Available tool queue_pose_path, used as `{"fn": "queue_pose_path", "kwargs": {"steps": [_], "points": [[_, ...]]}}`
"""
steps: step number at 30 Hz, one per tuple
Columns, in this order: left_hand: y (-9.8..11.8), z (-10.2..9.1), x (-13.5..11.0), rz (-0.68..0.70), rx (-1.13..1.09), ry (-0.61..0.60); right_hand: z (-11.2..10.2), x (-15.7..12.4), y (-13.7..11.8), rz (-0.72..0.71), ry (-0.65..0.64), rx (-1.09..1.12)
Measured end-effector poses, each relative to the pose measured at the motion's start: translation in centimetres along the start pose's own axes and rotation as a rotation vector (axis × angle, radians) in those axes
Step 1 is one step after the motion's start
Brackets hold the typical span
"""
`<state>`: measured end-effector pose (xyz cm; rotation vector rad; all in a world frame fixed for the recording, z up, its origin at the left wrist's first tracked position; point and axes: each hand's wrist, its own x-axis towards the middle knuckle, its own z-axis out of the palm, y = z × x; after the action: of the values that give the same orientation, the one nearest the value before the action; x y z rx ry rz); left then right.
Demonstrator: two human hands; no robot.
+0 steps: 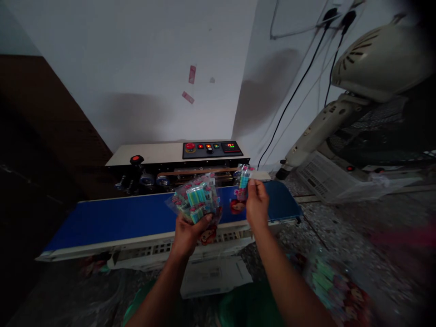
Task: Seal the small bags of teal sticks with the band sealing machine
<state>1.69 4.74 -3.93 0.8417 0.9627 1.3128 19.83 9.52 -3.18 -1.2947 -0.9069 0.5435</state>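
Observation:
My left hand [186, 234] is closed round a bunch of clear plastic packets [197, 197] with blue-green striped sticks inside; what these sticks are I cannot make out. In my right hand [257, 204] a single packet of the same kind [244, 180] is pinched at its side, held upright at the band sealing machine [177, 156]. A red-haired cartoon figure [237, 206] shows on the lower part of that packet. Beneath both hands runs the blue conveyor belt [126, 220] of the machine.
A control panel [213, 149] with a red button and lit display tops the machine. To the right are a standing fan [378, 59] and a white plastic crate [327, 181]. More packets [337, 286] lie at lower right. Black cables [303, 77] hang along the wall.

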Motion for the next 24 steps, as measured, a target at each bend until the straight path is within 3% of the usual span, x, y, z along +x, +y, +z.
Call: {"fn": "queue_pose_path", "kwargs": {"steps": [3, 6, 9, 13, 19, 22, 24], "points": [[0.5, -0.2, -0.1, -0.038, 0.028, 0.001, -3.0, 3.3, 1.4, -0.083, 0.061, -0.447], [1.1, 0.0, -0.3, -0.068, 0.024, -0.045, -4.8, 6.0, 2.9, -0.051, 0.03, -0.778], [1.5, 0.3, -0.4, -0.061, 0.031, -0.068, -4.9, 7.3, 3.6, 0.039, -0.072, -1.011], [1.3, 0.2, -0.4, -0.05, 0.078, -0.059, -2.9, 7.7, 3.6, 0.112, -0.183, -1.136], [0.9, 0.0, -0.3, -0.068, 0.084, -0.065, 0.5, 5.7, 2.3, 0.009, -0.266, -1.045], [0.8, 0.1, -0.3, -0.019, 0.088, -0.047, 0.9, 2.9, 0.2, -0.062, -0.405, -0.561], [0.8, 0.2, -0.3, 0.011, 0.09, -0.039, 1.0, 0.8, -1.2, 0.008, -0.59, -0.156]]}}
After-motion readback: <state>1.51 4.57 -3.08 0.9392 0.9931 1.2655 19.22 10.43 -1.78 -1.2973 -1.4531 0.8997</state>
